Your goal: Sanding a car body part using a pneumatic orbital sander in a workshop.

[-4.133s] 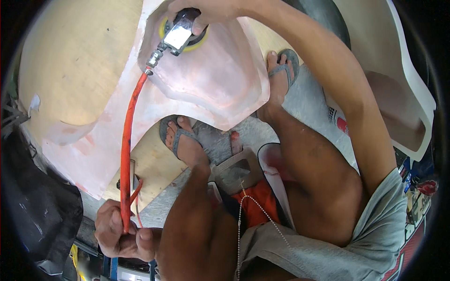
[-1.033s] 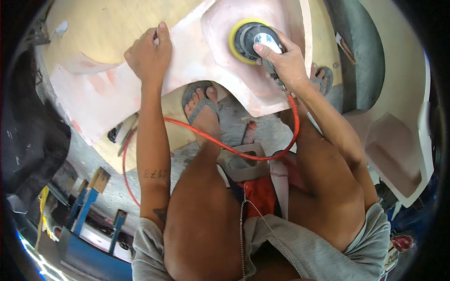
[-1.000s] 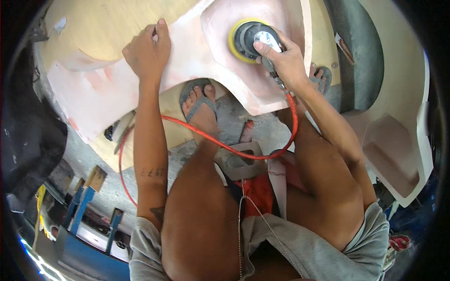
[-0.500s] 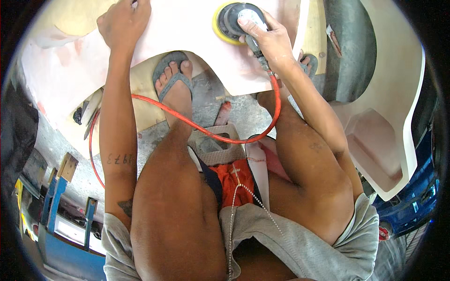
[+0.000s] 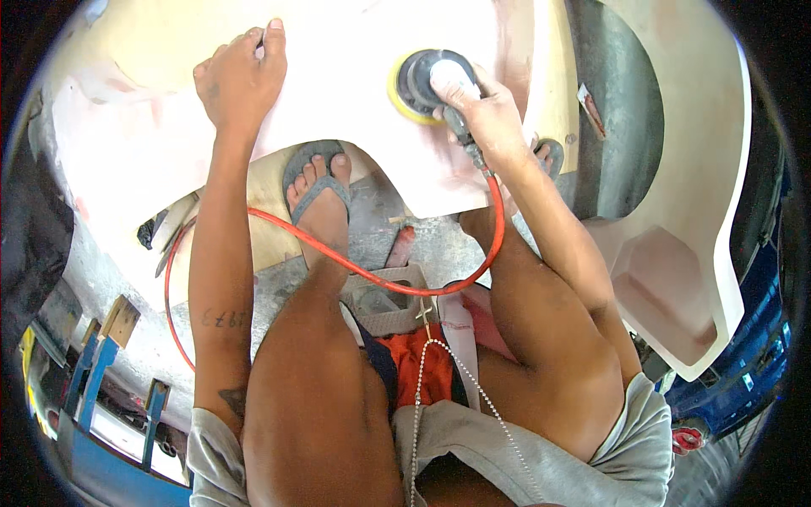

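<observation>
My right hand (image 5: pixel 494 114) is wrapped round an air-powered orbital sander (image 5: pixel 422 78) with a black body and a yellow-edged round pad. The pad rests on a large pale pinkish-white curved panel (image 5: pixel 363 101). From the sander's rear fitting a red air hose (image 5: pixel 372 277) loops down across my shins and passes behind my left forearm. My left hand (image 5: pixel 245 80) is above the panel's left part, its fingers curled and thumb up. A small dark spot shows between thumb and fingers; what it is, if anything held, I cannot make out.
A second pale molded panel (image 5: pixel 718 211) with a recess stands at the right. My sandalled foot (image 5: pixel 319 190) shows in the panel's cutout. Between my legs is a beige plastic stool (image 5: pixel 384 297). Blue metal stands (image 5: pixel 100 380) with wooden blocks are lower left. A blue car (image 5: pixel 743 363) is at right.
The whole view has shifted, so the panel, legs and hose appear lower. The sander stays on the panel in my right hand; my left hand remains curled.
</observation>
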Tool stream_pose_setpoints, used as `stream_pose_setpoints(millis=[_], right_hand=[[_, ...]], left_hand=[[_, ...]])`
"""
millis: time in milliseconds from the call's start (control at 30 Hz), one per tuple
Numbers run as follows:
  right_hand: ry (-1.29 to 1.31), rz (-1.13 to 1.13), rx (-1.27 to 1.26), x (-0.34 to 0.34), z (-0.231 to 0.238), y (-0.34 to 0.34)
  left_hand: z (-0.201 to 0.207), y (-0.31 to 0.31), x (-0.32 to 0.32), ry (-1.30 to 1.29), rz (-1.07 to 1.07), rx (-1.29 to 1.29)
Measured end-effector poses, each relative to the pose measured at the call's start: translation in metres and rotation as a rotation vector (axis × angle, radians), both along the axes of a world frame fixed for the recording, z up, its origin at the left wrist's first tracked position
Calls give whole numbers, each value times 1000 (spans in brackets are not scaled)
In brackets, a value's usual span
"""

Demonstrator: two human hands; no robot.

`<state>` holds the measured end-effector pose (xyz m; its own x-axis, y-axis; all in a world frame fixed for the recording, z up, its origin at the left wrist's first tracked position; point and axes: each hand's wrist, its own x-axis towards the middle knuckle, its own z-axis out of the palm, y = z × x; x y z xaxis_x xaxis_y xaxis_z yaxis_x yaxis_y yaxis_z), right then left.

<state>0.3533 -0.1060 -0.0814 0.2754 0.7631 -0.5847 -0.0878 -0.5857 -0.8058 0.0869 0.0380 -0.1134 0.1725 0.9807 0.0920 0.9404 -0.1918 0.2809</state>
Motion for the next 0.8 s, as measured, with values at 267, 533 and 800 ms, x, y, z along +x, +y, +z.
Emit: stream_pose_setpoints(millis=[267,533,800], right_hand=[[-40,43,9,0,12,32],[-199,345,-74,-2,26,55],[-206,429,-151,7,24,32]], left_hand=[[1,-1,-1,32,1,-42],[-4,-3,-3,-17,-20,51],[3,-3,1,-31,-1,-5]])
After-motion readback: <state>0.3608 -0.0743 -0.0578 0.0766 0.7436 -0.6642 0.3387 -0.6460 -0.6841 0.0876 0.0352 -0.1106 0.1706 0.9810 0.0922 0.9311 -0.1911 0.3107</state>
